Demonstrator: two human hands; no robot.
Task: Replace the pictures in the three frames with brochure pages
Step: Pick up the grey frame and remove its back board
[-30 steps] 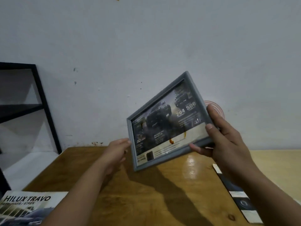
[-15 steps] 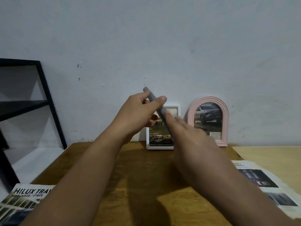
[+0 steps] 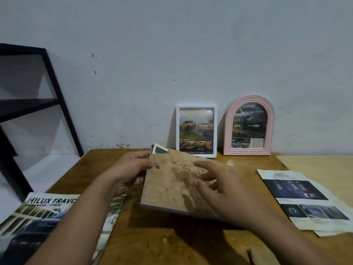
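Grey frame [image 3: 172, 186]: held back side up above the wooden table [image 3: 133, 236], brown backing board facing the camera, a page corner protruding at the far-left corner.
Left hand [image 3: 128, 173]: gripping the frame's left edge, thumb on top, fingers curled beneath.
Right hand [image 3: 219, 190]: resting on the backing board, fingers spread and relaxed, nothing grasped.
White frame [image 3: 196, 131] and pink arched frame [image 3: 249, 127]: upright against the wall, side by side, each showing a truck page.
Brochure [image 3: 38, 222]: flat at near left.
Loose brochure page [image 3: 303, 199]: flat at right.
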